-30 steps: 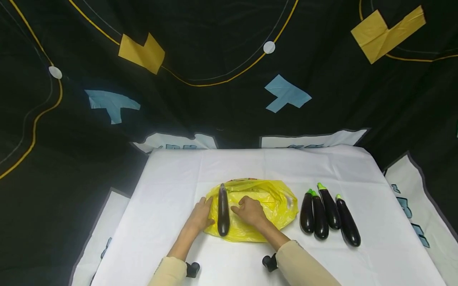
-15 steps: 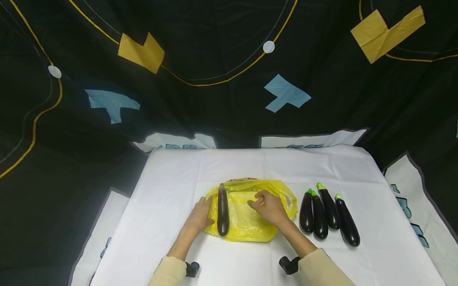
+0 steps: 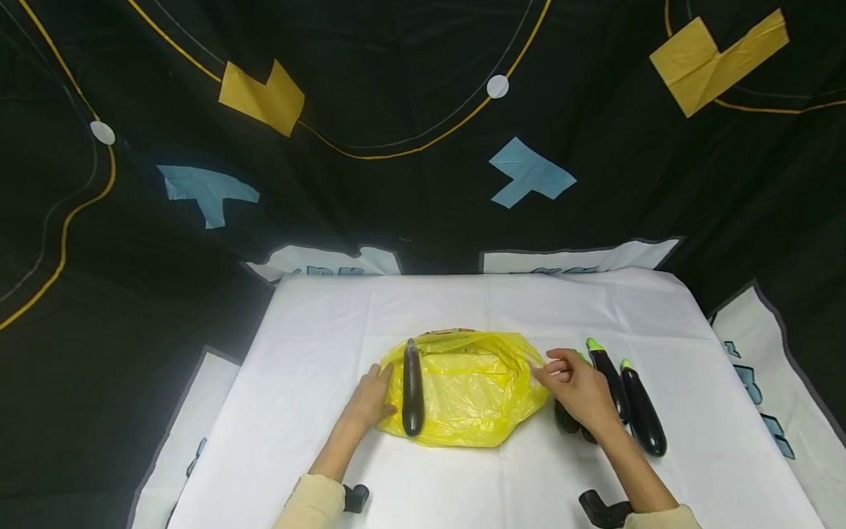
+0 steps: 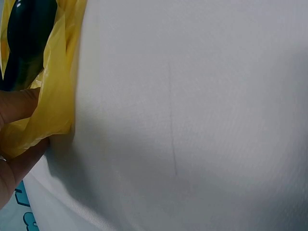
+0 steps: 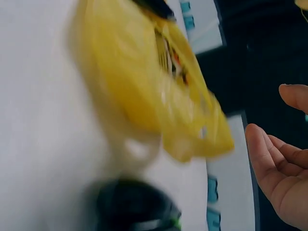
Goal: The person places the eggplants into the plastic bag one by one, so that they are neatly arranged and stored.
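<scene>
While the left hand [image 3: 369,400] pinches the near-left edge of the yellow bag [image 3: 465,415], the right hand [image 3: 581,391], relaxed and empty, hovers just beside its right edge. One eggplant [image 3: 413,393] lies along the bag's left end; four other eggplants [image 3: 645,411], partly screened by that hand, lie right on white cloth [image 3: 439,485].

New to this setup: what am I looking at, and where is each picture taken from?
No machine here, just a person's bare hands. The wide view comes from a camera worn on the head, the other two from a camera on each wrist. A yellow bag lies on a white-covered table, with one eggplant at its left side; four more eggplants lie to the right, some partly hidden. The left hand pinches the bag's edge; the right hand holds nothing, near the bag's right edge.
</scene>
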`<state>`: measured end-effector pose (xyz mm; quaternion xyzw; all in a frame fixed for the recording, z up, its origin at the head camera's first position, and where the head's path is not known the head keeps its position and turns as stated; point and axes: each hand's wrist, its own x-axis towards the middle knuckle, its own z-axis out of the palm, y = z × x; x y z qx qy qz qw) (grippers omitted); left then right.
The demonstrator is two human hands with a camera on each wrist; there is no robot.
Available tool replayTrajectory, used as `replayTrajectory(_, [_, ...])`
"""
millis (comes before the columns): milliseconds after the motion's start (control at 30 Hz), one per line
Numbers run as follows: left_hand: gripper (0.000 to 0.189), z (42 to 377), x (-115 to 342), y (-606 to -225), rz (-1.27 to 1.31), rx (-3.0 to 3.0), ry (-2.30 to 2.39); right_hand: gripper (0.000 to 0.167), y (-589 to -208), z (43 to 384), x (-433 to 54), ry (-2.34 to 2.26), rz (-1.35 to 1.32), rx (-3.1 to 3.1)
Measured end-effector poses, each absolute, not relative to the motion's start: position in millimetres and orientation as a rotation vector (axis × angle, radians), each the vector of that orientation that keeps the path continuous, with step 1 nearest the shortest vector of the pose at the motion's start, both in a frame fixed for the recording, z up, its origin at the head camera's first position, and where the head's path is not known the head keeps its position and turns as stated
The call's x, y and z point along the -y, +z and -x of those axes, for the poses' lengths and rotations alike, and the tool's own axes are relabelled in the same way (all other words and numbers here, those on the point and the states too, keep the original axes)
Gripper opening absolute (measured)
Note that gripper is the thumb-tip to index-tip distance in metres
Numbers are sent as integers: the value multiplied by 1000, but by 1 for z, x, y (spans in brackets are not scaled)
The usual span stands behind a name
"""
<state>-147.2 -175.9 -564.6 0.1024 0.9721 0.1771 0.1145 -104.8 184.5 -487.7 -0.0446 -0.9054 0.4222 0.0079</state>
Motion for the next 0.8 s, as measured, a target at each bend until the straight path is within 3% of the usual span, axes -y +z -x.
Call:
replayTrajectory(233, [82, 147, 176, -565, -285, -2853, 519, 58, -497, 85, -232, 1149, 217, 2842])
replayTrajectory(400, [81, 148, 175, -566, -296, -2855, 516, 54, -511, 76, -270, 970, 272, 2803])
replayTrajectory(800, [81, 146, 176, -564, -304, -2858, 517, 64, -536, 72, -326, 887, 634, 2931])
